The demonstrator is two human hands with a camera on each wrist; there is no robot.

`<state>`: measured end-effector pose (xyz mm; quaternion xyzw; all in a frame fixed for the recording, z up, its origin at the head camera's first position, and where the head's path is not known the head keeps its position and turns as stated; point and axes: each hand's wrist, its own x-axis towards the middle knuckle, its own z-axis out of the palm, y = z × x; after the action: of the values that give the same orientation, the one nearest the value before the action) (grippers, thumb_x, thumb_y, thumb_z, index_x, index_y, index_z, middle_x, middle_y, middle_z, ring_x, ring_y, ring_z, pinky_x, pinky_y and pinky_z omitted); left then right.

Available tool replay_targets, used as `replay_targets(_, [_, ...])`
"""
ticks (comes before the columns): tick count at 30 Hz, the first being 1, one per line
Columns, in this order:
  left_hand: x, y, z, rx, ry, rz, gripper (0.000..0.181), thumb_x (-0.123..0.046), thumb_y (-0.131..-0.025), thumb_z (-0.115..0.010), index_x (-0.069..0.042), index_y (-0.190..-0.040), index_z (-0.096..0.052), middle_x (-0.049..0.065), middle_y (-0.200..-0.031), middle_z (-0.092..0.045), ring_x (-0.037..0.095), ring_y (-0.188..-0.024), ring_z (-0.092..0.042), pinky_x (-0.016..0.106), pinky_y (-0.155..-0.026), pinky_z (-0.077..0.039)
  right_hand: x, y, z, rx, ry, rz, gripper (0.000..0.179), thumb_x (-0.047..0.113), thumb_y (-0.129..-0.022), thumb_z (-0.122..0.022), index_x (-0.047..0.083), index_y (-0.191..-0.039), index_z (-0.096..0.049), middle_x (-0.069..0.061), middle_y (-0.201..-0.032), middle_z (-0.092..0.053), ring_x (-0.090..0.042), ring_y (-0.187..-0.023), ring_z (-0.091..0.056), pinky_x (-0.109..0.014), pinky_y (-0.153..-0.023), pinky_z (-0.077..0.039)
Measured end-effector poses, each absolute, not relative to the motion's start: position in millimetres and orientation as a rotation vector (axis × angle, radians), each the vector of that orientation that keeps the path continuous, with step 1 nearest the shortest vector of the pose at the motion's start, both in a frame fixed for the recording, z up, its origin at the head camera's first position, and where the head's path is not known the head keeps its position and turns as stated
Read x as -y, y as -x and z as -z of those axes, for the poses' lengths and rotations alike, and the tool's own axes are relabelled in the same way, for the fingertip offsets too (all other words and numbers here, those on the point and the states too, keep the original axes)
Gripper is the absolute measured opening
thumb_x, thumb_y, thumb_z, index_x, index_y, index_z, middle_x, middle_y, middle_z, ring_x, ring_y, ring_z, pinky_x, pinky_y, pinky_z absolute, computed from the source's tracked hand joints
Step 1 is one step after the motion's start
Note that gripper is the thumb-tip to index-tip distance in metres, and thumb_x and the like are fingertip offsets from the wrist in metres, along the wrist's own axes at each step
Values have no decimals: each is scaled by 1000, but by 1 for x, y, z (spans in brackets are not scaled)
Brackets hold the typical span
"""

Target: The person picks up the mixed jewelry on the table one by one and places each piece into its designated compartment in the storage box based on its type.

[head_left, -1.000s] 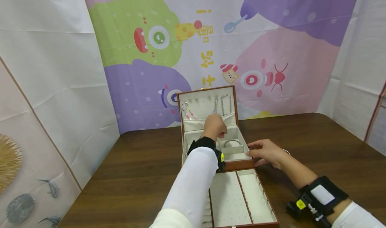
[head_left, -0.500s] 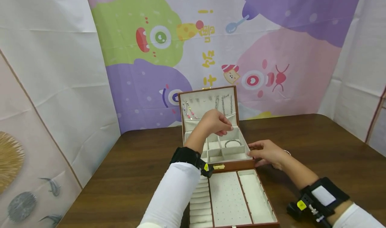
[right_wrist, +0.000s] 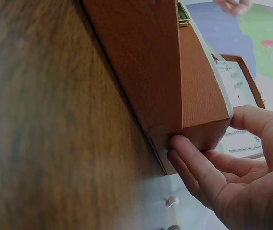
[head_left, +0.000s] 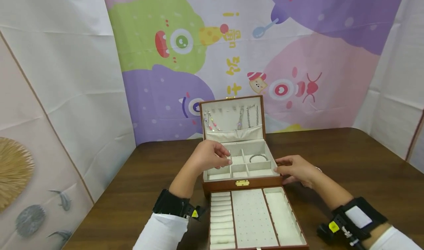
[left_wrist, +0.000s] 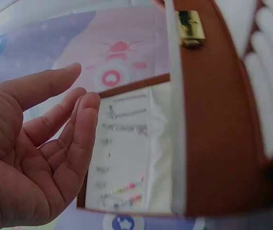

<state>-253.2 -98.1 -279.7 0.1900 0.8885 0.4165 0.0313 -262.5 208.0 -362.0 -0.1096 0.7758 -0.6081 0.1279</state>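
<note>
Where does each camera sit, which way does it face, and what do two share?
Head: on the head, forward and down at the jewelry box; left hand, right hand, forearms show.
Left wrist: on that wrist, past the left hand towards the raised lid and printed backdrop.
Right wrist: on that wrist, at the right hand touching the box's corner.
Head and left wrist share the lid's pink beads.

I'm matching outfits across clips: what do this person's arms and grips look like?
The left sleeve and right sleeve are white. The left strap and right strap are black, each with a small, yellow-marked black camera. The right strap also has a white patch. The left grip and right grip are gloveless; a thin pale bracelet shows by the right one.
</note>
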Motion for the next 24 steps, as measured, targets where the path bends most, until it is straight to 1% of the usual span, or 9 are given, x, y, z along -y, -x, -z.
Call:
replay_targets(1, [103,251,282,-2746,-577,-1283,16,-14,-81,-81,-6,-92,-73,3,-77,-67,18,-63,-65,35,-62,-57,-208,263,362,-2256,319,1770,62,9,-92,-64,-18,-139,-34,-32,-126,-46,-25,-95,-63,-41,-75,-58])
replay_targets(3, [111,247,286,-2786,-571,-1266,17,-14,-79,-82,-6,-92,-73,1,-79,-67,16,-67,-64,30,-62,-55,-208,262,362,-2258,315,1771,62,9,-92,-65,-18,-139,-35,-32,-126,-46,-25,-96,-62,-41,-76,-58])
replay_targets(9, [126,237,288,-2951,-611,-1157,17,-16,-76,-85,-12,-89,-74,-4,-82,-68,12,-80,-65,30,-72,-53,-207,261,361,-2260,320,1757,63,10,-93,-64,-19,-140,-33,-34,-129,-45,-28,-100,-62,-41,-77,-57])
replay_targets(16, [131,237,290,-2983,-615,-1113,20,-14,-75,-85,-11,-91,-73,-3,-86,-68,15,-84,-68,30,-70,-54,-210,261,360,-2288,346,1722,63,12,-95,-63,-18,-140,-32,-35,-130,-43,-28,-99,-64,-41,-77,-57])
replay_targets(20, [133,237,292,-2988,-617,-1094,20,-14,-75,-85,-11,-90,-73,-4,-85,-68,15,-83,-67,29,-69,-54,-212,260,357,-2327,364,1687,58,14,-95,-63,-18,-137,-38,-33,-126,-48,-28,-96,-65,-41,-77,-57])
replay_targets(24, [133,236,292,-2972,-624,-1097,19,-13,-75,-85,-10,-91,-73,-2,-85,-68,15,-81,-68,28,-68,-54,-219,262,351,-2460,447,1576,49,15,-95,-64,-17,-129,-48,-27,-118,-58,-29,-92,-66,-40,-74,-58])
